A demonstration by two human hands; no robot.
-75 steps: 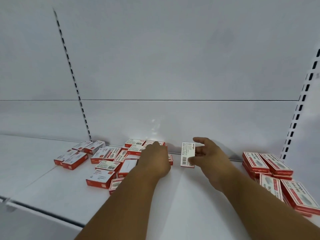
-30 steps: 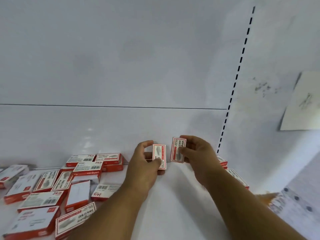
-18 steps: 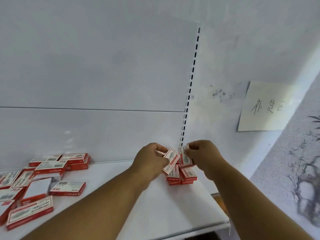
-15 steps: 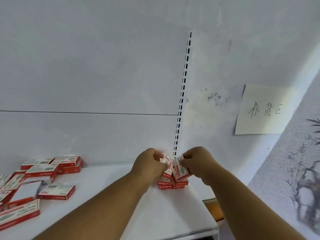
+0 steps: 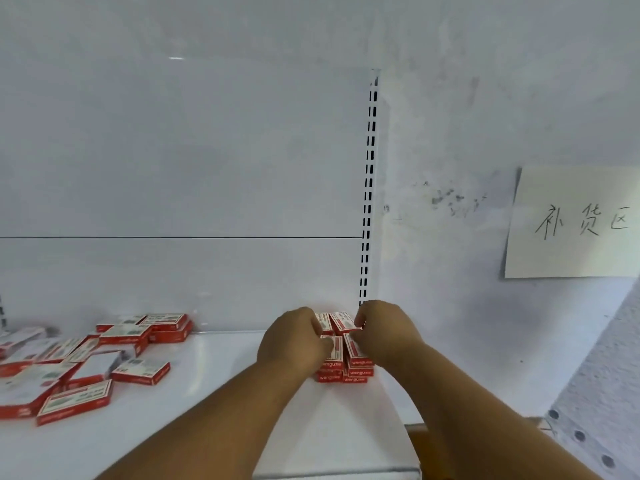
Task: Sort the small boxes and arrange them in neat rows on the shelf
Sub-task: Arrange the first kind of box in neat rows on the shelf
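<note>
Small red-and-white boxes stand stacked in neat piles [image 5: 343, 370] at the right end of the white shelf [image 5: 214, 420], against the back panel. My left hand [image 5: 294, 341] holds the top box of the left pile [image 5: 333, 348] with curled fingers. My right hand [image 5: 384, 332] grips the top box of the right pile [image 5: 353, 351]. Two more stacked boxes [image 5: 341, 322] show behind, between my hands. A loose heap of the same boxes [image 5: 86, 358] lies at the shelf's left.
A slotted upright [image 5: 369, 188] runs up the back panel just above the stacks. A paper note with handwriting [image 5: 575, 221] hangs on the wall to the right. The shelf ends at its right edge [image 5: 398, 410]; a brown object [image 5: 426, 445] lies below.
Both hands carried a box each from the middle of the shelf to the right end and lowered them onto the stacks there. My view swung right with them.
</note>
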